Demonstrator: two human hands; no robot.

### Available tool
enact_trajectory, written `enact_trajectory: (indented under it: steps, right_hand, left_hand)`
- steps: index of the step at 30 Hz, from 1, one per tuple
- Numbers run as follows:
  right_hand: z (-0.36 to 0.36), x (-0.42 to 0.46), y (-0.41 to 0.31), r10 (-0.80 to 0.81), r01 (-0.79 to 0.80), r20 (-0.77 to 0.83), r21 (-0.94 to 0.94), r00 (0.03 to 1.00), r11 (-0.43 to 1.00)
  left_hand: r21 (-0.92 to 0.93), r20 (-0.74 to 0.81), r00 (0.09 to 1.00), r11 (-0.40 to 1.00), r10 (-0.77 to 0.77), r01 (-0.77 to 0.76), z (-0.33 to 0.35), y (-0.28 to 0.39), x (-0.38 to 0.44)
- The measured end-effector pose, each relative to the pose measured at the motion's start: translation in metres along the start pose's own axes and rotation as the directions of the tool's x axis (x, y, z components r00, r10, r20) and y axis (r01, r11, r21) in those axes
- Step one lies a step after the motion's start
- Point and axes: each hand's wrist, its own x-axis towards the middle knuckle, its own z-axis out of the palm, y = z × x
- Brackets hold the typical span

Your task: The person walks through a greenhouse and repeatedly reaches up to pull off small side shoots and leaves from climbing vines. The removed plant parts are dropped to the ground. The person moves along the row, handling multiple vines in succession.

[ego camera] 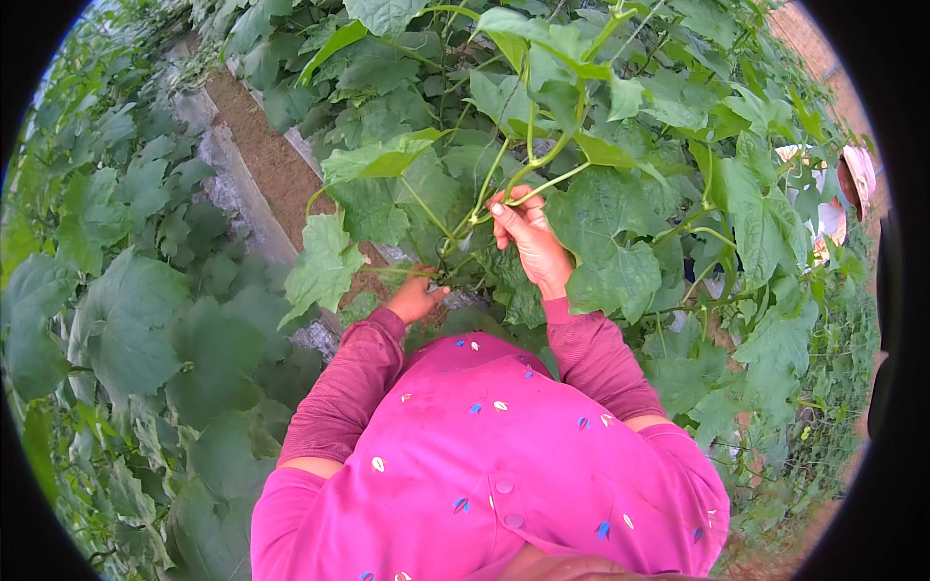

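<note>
A climbing vine with lobed green leaves stands in front of me. My right hand [529, 236] pinches a green vine stem [538, 161] between thumb and fingers, close to a joint where several leaf stalks branch off. Lower and to the left, my left hand [419, 294] is at the thin stalks near the vine's middle; its fingertips are partly hidden by them, and whether it grips one is not clear. A large leaf [607, 243] hangs just right of my right hand, and a paler leaf [323, 265] spreads left of my left hand.
Dense leafy plants [127, 319] fill the left side. A strip of bare soil [254, 145] runs between pale plastic sheeting [236, 185]. At the far right, another person [828, 218] in a pink hat is partly behind leaves, above green netting [835, 363].
</note>
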Motion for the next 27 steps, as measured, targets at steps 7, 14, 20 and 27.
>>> enact_trajectory:
  steps: [7, 14, 20, 27]
  right_hand:
    - [-0.028, 0.0, 0.113, 0.127, -0.142, -0.074, -0.243, 0.989, 0.96]
    - [-0.023, -0.013, 0.118, -0.304, 0.269, 0.117, -0.805, 0.946, 0.529]
    - [-0.036, -0.014, 0.153, -0.368, 0.297, 0.138, -0.857, 0.919, 0.421]
    - [-0.033, -0.025, 0.169, -0.256, 0.291, 0.203, -0.878, 0.945, 0.38]
  left_hand:
    - [-0.408, 0.423, 0.889, 0.913, 0.174, 0.016, -0.079, 0.123, -0.028]
    - [-0.475, -0.2, 0.955, 0.831, 0.218, -0.289, -0.133, 0.233, -0.015]
    - [-0.71, -0.648, 0.742, 0.488, -0.17, -0.508, -0.129, 0.201, 0.007]
    - [-0.755, -0.428, 0.892, 0.6, -0.147, -0.264, -0.142, 0.202, 0.002]
